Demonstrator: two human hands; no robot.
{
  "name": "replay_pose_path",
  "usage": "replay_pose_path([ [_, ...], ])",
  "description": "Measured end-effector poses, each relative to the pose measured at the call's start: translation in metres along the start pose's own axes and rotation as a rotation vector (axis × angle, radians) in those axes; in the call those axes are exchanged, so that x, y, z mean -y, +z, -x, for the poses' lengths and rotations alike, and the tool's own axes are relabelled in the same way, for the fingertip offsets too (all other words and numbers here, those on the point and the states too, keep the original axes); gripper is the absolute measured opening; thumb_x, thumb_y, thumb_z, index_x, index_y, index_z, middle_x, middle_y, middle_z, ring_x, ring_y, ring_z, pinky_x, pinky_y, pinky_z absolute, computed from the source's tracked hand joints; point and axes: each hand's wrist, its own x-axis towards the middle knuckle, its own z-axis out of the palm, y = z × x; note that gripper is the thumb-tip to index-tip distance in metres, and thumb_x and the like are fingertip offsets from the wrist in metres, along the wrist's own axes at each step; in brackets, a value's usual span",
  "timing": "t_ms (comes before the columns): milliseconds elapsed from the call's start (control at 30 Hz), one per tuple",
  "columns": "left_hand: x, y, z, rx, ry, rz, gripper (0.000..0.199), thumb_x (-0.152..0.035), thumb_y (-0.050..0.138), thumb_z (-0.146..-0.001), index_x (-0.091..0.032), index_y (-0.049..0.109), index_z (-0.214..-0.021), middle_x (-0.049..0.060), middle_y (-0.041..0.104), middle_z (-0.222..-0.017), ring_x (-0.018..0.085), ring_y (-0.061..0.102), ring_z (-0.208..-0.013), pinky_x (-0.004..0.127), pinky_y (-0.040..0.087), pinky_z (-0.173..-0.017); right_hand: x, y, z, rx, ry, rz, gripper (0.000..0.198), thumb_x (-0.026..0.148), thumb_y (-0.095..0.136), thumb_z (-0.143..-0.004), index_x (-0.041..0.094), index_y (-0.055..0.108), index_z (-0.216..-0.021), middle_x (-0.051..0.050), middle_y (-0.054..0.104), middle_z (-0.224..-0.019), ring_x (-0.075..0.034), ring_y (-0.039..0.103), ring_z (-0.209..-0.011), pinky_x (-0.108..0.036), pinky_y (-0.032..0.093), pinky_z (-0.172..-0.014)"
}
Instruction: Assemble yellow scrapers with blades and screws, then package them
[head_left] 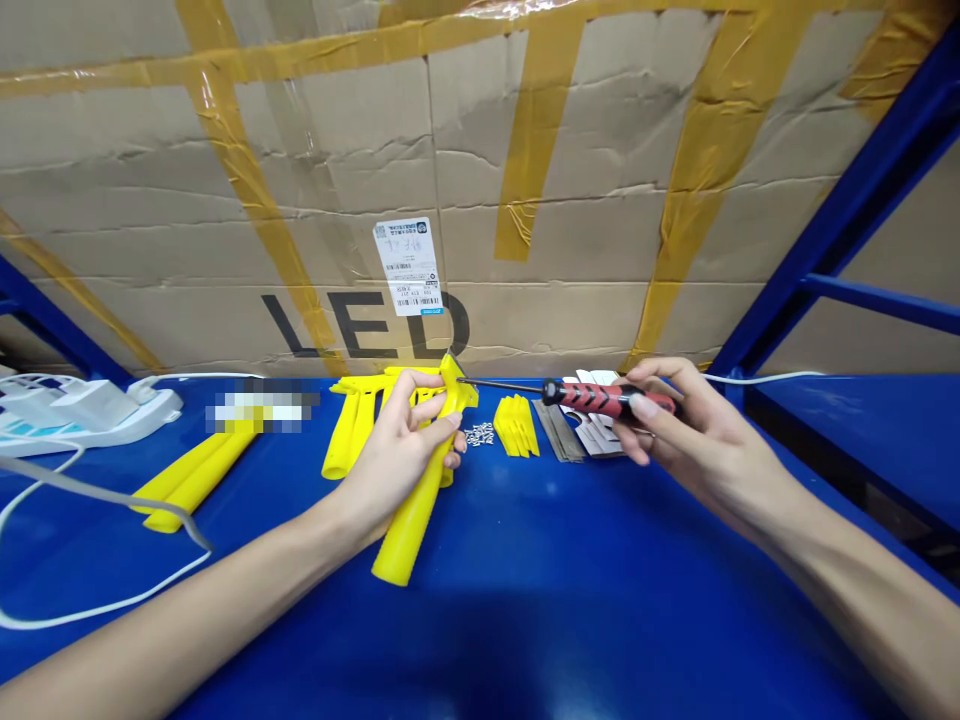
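My left hand [401, 450] grips a long yellow plastic handle part [415, 510] above the blue table, its wider head [457, 385] pointing up and away. My right hand [686, 435] holds a screwdriver with a red and black handle [600, 398]. Its thin metal shaft [499, 385] runs left, and its tip touches the yellow part's head. Just behind my left hand lie more yellow handle parts [352, 425].
On the blue table [525, 580] lie small screws [478, 435], a stack of small yellow pieces [516, 425], thin metal blades [561, 430] and white cards. Two yellow handles [191, 480] lie left. A white power strip [90, 410] with cables sits far left. A taped cardboard box [480, 180] stands behind.
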Motion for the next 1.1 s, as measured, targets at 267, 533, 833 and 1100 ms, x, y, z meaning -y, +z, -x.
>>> replay_pose_path([
  [267,0.003,0.001,0.001,-0.002,-0.010,-0.020,0.032,-0.020,0.066,-0.087,-0.026,0.040,-0.104,-0.004,0.059,-0.072,0.009,0.050,-0.055,0.022,0.042,-0.055,0.005,-0.002,0.000,0.010,0.074,-0.121,0.041,0.043,0.078,-0.081,0.030,0.053,-0.110,-0.002,0.064,-0.093,-0.016,0.063,-0.069,-0.030,0.052,-0.060],
  [533,0.001,0.004,0.003,-0.006,-0.028,0.000,0.030,-0.017,0.064,-0.089,-0.026,0.039,-0.103,-0.005,0.056,-0.070,0.009,0.051,-0.056,0.022,0.042,-0.056,-0.001,-0.002,-0.001,-0.084,0.095,0.006,0.033,0.054,0.063,-0.091,0.026,0.055,-0.104,-0.001,0.061,-0.082,-0.012,0.055,-0.053,-0.025,0.043,-0.045],
  [833,0.007,0.004,0.000,-0.025,-0.006,-0.016,0.031,-0.016,0.063,-0.088,-0.026,0.039,-0.105,-0.005,0.057,-0.070,0.010,0.052,-0.058,0.021,0.042,-0.054,0.003,-0.004,-0.001,-0.067,0.014,0.202,0.034,0.058,0.054,-0.096,0.025,0.054,-0.101,0.005,0.048,-0.057,-0.010,0.041,-0.042,-0.024,0.033,-0.041],
  [1100,0.008,0.002,0.000,-0.032,0.005,-0.044,0.030,-0.019,0.064,-0.089,-0.026,0.039,-0.104,-0.004,0.058,-0.074,0.009,0.052,-0.057,0.023,0.043,-0.054,0.000,-0.003,0.001,-0.013,-0.029,0.151,0.027,0.051,0.058,-0.096,0.025,0.055,-0.105,0.005,0.048,-0.060,-0.011,0.045,-0.047,-0.024,0.039,-0.045],
])
